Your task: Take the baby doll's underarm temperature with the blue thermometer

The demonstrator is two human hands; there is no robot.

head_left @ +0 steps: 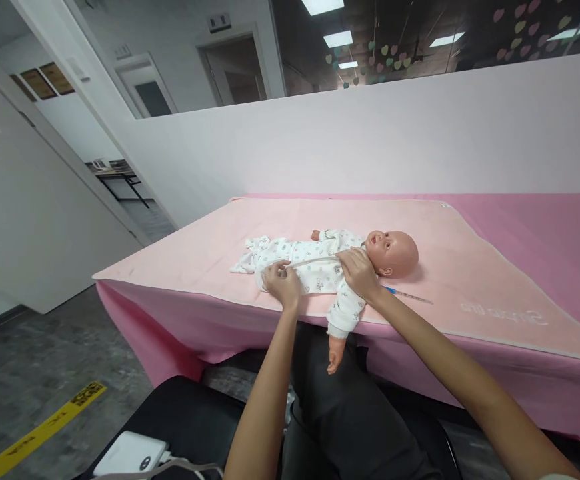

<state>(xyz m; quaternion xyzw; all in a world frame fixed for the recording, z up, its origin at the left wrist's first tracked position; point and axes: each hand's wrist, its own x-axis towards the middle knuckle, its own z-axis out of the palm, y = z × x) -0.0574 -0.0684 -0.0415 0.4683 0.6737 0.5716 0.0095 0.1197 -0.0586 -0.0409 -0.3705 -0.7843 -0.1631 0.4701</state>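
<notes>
A baby doll [400, 253] in a white printed sleepsuit [315, 283] lies on its back, head to the right. One doll arm [337, 350] hangs over the table's front edge. Along the suit's front runs a narrow pale strip [315, 261]; whether it is a tape or the garment's edge I cannot tell. My left hand [283, 283] is closed at the strip's left end, over the doll's lower body, fingers curled in a pinch. At its other end my right hand [357, 272] rests on the doll's upper chest, fingers together, tips on the strip.
A slim blue-ended stick, perhaps a thermometer [407, 295], lies beside the doll's head. Under the doll is a pale pink blanket [495, 287] on a table with a pink cloth [560, 240]. A white power bank [130, 455] sits on a black chair [185, 413].
</notes>
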